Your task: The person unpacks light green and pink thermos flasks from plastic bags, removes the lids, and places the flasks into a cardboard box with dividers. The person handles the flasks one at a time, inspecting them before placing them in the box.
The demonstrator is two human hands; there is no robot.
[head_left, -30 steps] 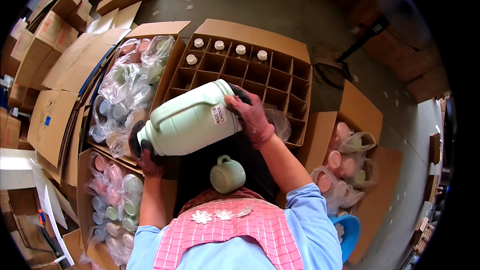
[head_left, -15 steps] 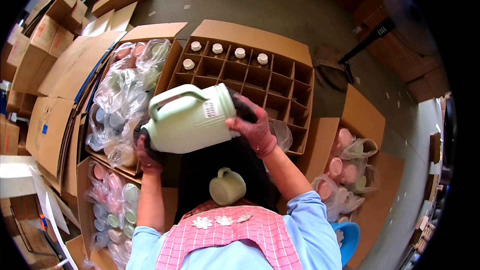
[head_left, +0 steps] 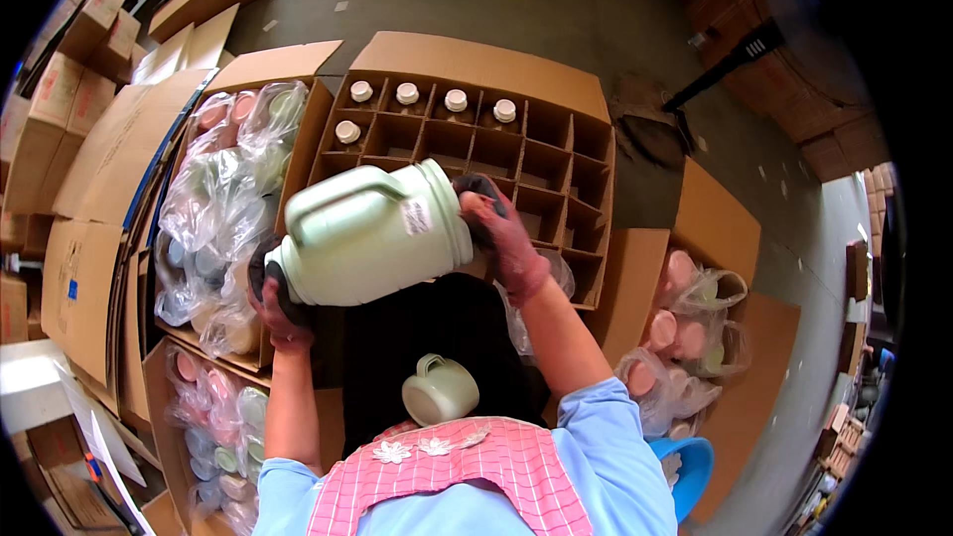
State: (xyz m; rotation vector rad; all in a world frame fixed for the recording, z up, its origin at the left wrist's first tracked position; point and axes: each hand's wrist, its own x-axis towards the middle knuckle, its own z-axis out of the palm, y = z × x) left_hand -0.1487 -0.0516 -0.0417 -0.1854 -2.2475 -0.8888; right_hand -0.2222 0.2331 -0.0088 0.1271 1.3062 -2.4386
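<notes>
I hold a pale green plastic jug (head_left: pixel 372 233) on its side between both hands, its handle upward. My left hand (head_left: pixel 276 303), in a dark glove, grips the neck end at the lower left. My right hand (head_left: pixel 501 233), in a reddish glove, presses on the jug's base at the right. A pale green cup-shaped lid (head_left: pixel 440 389) rests on my dark lap below the jug. Beyond the jug stands a cardboard box with a cell divider (head_left: pixel 556 154), with several white-capped jugs (head_left: pixel 407 93) in its far-left cells.
At the left, open cartons (head_left: pixel 298 69) hold plastic-wrapped pastel jugs (head_left: pixel 223 199). Another carton of bagged pink lids (head_left: pixel 685 323) sits at the right. Flat and stacked cardboard boxes (head_left: pixel 89 154) line the far left. A blue stool edge (head_left: pixel 685 471) shows at the lower right.
The jug has rolled in my hands so its handle now faces up, and it has dropped slightly lower. Both hands kept their grip at its two ends.
</notes>
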